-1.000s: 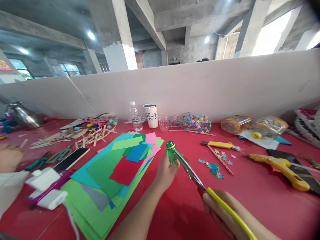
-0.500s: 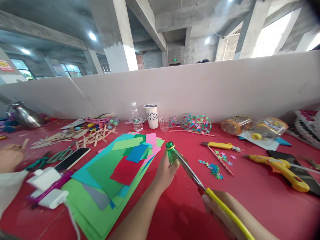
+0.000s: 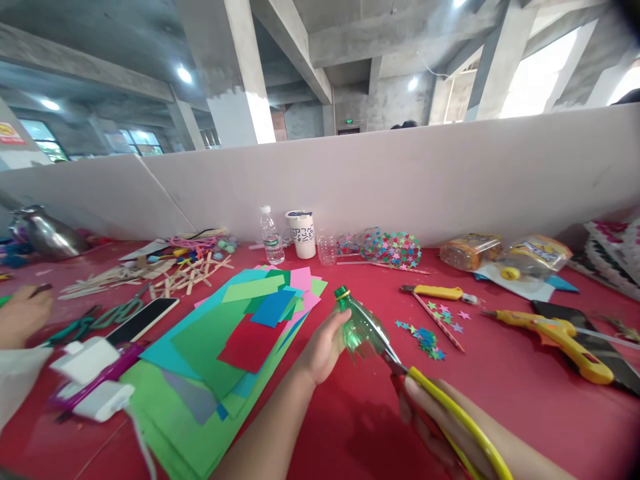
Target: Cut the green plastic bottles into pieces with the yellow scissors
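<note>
My left hand (image 3: pixel 323 350) is closed on the cut-off top of a green plastic bottle (image 3: pixel 361 333), its neck tilted up and away from me. The lower edge of that piece looks ragged. In my right hand (image 3: pixel 435 413) are scissors (image 3: pixel 385 343) with yellow handles and a red inner part. Their metal blades lie against the side of the green plastic, pointing toward the neck. Whether the blades cut into it I cannot tell. Left of my left hand lies a stack of coloured paper (image 3: pixel 210 353).
A yellow glue gun (image 3: pixel 555 333), utility knife (image 3: pixel 435 291) and paper stars (image 3: pixel 427 340) lie to the right. A water bottle (image 3: pixel 271 237) and white cup (image 3: pixel 301 235) stand by the partition. At far left is another person's hand (image 3: pixel 25 317), near a phone (image 3: pixel 143 320) and white chargers (image 3: pixel 93 373).
The green bottle top has turned in my left hand, showing more of its flared body. My right hand has shifted slightly and the scissor handles have opened wider. The other person's hand has moved.
</note>
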The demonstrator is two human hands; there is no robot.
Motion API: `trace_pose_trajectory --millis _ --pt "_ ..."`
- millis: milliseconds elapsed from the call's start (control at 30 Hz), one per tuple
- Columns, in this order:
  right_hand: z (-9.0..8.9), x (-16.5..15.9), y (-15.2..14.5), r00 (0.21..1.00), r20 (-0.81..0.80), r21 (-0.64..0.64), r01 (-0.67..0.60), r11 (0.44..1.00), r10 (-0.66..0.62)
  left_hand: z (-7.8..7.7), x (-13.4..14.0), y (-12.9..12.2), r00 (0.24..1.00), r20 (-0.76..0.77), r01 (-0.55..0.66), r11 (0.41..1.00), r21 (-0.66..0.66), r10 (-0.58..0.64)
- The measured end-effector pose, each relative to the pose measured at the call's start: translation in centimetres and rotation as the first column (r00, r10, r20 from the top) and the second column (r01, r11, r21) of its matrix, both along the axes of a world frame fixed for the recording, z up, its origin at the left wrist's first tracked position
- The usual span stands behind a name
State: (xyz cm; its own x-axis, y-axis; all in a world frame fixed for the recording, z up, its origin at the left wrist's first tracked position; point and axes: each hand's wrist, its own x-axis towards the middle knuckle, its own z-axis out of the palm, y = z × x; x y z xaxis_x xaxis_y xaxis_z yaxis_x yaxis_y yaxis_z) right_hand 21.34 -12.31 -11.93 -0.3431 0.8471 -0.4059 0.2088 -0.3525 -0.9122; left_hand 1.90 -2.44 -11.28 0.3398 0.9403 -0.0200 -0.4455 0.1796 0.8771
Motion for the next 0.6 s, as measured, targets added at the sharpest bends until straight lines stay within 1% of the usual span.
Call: trace_pose_trajectory --millis 100,200,267,367,467,600 --pt "0.2 0.3 -0.2 0.999 -0.009 0.042 -0.034 0.999 0.034 0.2 -0.3 0.7 0.994 0.080 -0.066 0.996 -0.062 0.071" --pt "0.4 0.5 0.0 1.000 0.008 0.118 -0.028 0.993 0.028 0.9 -1.0 1.2 0.979 0.155 -0.119 0.989 -0.090 0.132" --pt "0.4 0.5 0.4 0.999 0.032 0.150 -0.011 0.989 0.006 1.3 -1.3 1.3 0.971 0.194 -0.117 0.987 -0.112 0.138" --pt "0.4 0.5 0.8 0.996 0.088 0.160 -0.011 0.987 -0.003 1.4 -1.5 1.2 0.961 0.233 -0.111 0.981 -0.158 0.146" --pt "0.6 0.4 0.7 0.990 0.140 0.168 -0.043 0.985 0.019 1.1 -1.4 0.9 0.958 0.246 -0.103 0.975 -0.198 0.151" --pt "1.4 0.2 0.5 0.982 0.184 0.216 -0.090 0.972 0.050 0.9 -1.2 0.6 0.959 0.247 -0.087 0.972 -0.216 0.141"
